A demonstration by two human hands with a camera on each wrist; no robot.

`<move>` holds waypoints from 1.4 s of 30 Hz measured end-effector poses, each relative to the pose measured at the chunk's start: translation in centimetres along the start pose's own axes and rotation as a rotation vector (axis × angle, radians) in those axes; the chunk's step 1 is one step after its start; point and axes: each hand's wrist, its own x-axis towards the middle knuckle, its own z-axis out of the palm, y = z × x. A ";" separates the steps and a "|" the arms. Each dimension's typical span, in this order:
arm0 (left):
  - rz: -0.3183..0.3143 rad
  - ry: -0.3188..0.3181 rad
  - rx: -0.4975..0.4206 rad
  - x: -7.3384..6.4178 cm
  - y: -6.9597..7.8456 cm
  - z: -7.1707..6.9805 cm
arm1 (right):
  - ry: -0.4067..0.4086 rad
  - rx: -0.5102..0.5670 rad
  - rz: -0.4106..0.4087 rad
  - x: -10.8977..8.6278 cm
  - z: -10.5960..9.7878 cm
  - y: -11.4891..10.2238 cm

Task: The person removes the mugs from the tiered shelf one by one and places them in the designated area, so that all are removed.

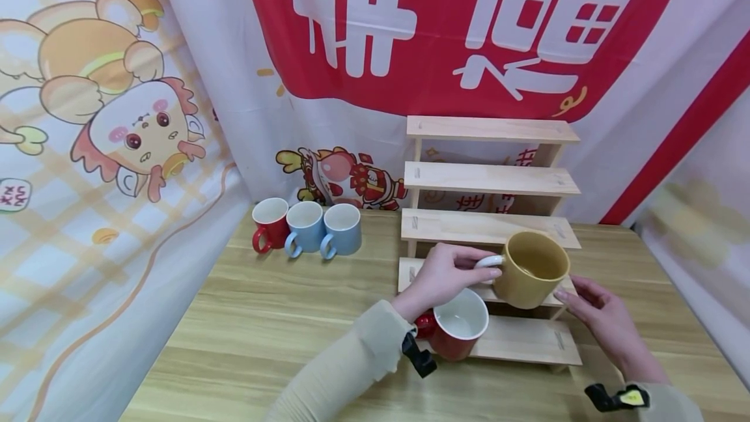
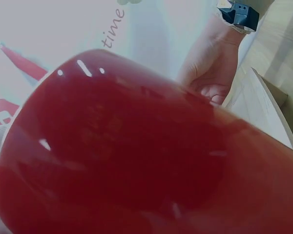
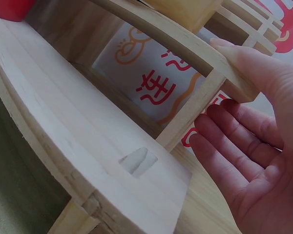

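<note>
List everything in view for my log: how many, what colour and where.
Red mug: 1, red, left end of the back row on the table
Blue mugs: 2, light blue, beside it
Front red mug: 1, red, on the lowest step
Yellow mug: 1, mustard, at the second step up
Rack: 1, pale wood, five steps, on the table
Table: 1, wood-toned, underneath
Cloth: count unclear, white with red and cartoon prints, around the table
Wrist mounts: 2, black, at the cuffs
Sleeves: 2, pale, below the hands
Left hand: 1, bare, pinching the yellow mug's handle
Right hand: 1, bare, touching the rack's right end
</note>
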 end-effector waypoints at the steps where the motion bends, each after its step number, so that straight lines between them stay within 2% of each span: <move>1: 0.004 0.002 0.004 0.0 0.0 0.1 | 0.001 -0.002 -0.002 0.0 0.0 0.0; 9: 0.015 0.033 0.056 0.1 -0.1 0.2 | 0.005 0.027 -0.023 -0.1 0.1 0.1; 14: 0.022 0.036 0.054 0.2 0.0 0.2 | -0.004 0.065 -0.034 -0.1 0.0 0.1; 25: 0.081 0.038 0.056 0.2 -0.2 0.2 | -0.005 0.035 -0.041 0.0 0.0 0.2; 28: 0.086 0.049 0.048 0.1 -0.2 0.2 | -0.009 0.060 -0.036 0.0 0.0 0.3; 31: 0.084 0.062 0.026 0.0 -0.1 0.2 | -0.015 0.079 -0.031 -0.1 -0.1 0.4; 35: 0.080 0.073 -0.053 -0.3 0.5 -0.1 | -0.024 0.100 -0.022 -0.1 -0.1 0.5; 42: 0.107 0.122 -0.155 -1.0 1.5 -1.2 | -0.021 0.109 -0.012 -0.2 -0.1 0.4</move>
